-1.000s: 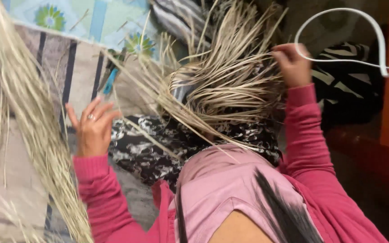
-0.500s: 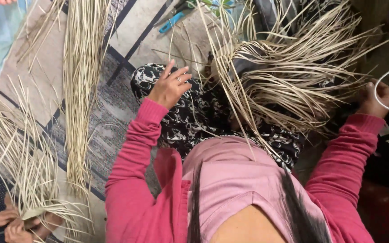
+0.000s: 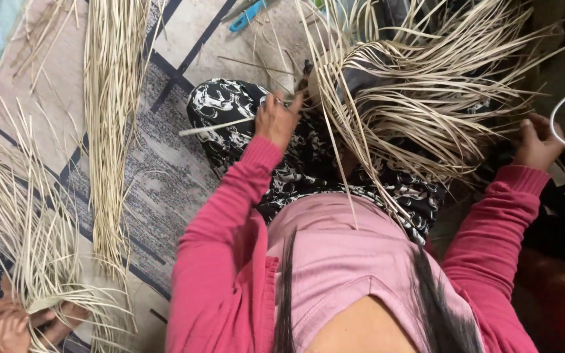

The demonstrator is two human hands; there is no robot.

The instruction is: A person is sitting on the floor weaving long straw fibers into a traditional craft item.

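While the half-woven cane piece sits on the person's lap, over the black-and-white patterned fabric, its loose pale strands fan outward and upward from a dense core, most of them sweeping toward the upper right of that core; a few long ones run down across the pink top. Resting it there seems to keep the core steady and within reach of both arms. At the core's left edge the left hand is curled, fingertips pinched on a dark strip or tool at the weave's rim; what exactly it pinches is too small to tell. Right of the core, past the strand tips, the right hand closes around a thin white hoop, whose curve arcs up and off the frame. Left of the core, a long bundle of cane strips lies on the patterned mat, its length running top to bottom. Far lower left of the core, another person's hands hold a second spray of strands.
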